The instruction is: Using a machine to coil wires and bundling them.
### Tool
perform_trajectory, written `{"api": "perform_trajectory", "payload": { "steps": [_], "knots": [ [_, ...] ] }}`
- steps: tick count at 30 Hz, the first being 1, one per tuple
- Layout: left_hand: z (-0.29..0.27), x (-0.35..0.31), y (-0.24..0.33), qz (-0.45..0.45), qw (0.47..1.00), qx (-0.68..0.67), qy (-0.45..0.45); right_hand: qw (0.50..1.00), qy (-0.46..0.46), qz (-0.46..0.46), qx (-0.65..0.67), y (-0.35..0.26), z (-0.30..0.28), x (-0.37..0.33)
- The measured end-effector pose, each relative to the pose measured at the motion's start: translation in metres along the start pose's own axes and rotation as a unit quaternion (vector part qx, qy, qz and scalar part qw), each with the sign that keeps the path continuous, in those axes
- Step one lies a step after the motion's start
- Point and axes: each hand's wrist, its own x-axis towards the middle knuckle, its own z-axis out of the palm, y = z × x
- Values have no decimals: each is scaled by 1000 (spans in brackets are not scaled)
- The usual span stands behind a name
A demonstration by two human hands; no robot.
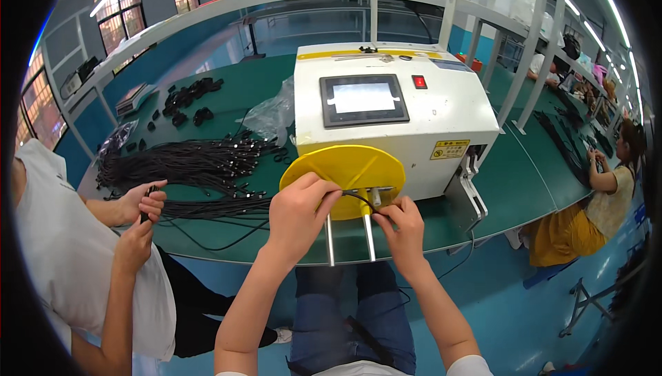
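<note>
A thin black cable point(363, 199) runs in a short bow between my two hands, in front of a yellow disc point(314, 168). My left hand point(298, 216) pinches it at the left, close to the disc's face. At the other side, my right hand point(401, 230) has thumb and fingers closed on the cable. Two metal rods point(369, 239) stick out from the disc toward me, between the hands. The disc sits on the front of a white machine point(420, 141) with a screen point(364, 99) and a red switch point(419, 82).
Bundled black cables point(186, 169) lie left on the green table point(241, 76), behind them a clear plastic bag point(272, 114) and small black parts point(189, 97). A co-worker in a white shirt point(103, 238) stands close at left, holding a black piece. Another person point(614, 190) sits at right.
</note>
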Motion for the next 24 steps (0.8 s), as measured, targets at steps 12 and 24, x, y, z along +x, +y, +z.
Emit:
{"api": "perform_trajectory", "payload": {
  "steps": [12,24],
  "knots": [
    [53,11,-22,1,1000,17,-24,1000,-25,-6,17,67,24,20],
    [48,-44,-53,-150,984,-99,-17,999,-21,-26,33,112,11,23]
  ]
}}
